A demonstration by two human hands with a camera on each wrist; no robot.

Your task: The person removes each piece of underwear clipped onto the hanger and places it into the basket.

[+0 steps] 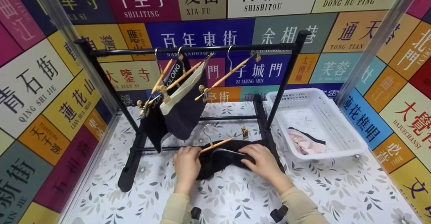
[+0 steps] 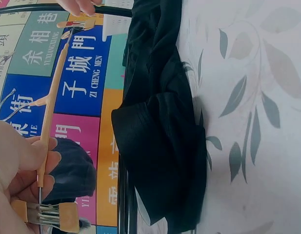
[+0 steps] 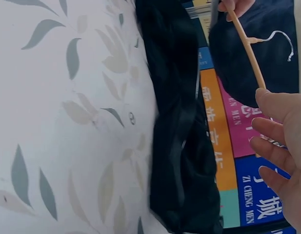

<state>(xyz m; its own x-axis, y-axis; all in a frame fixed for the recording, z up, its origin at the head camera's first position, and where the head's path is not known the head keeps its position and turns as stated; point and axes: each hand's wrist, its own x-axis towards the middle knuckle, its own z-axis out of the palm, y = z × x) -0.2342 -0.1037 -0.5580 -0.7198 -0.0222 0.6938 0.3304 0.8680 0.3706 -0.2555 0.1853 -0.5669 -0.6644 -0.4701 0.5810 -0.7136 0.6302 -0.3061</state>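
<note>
A wooden clip hanger (image 1: 219,144) is held at its left part by my left hand (image 1: 187,163), fingers curled round the rod in the left wrist view. My right hand (image 1: 261,160) is at the hanger's other end; in the right wrist view its fingers (image 3: 272,151) look loosely extended near the clip, gripping nothing visible. A crumpled black cloth garment (image 2: 155,146) lies on the table below the hanger. In the left wrist view a wood-and-metal clip (image 2: 45,216) sits beside my left fingers.
A black rack (image 1: 195,51) stands ahead, bearing a dark garment with a cream waistband (image 1: 185,113), a black garment with a lettered band (image 1: 153,126) and a bare hanger (image 1: 229,74). At right, a white plastic basket (image 1: 357,146) holds a pink garment with dark trim (image 1: 304,141).
</note>
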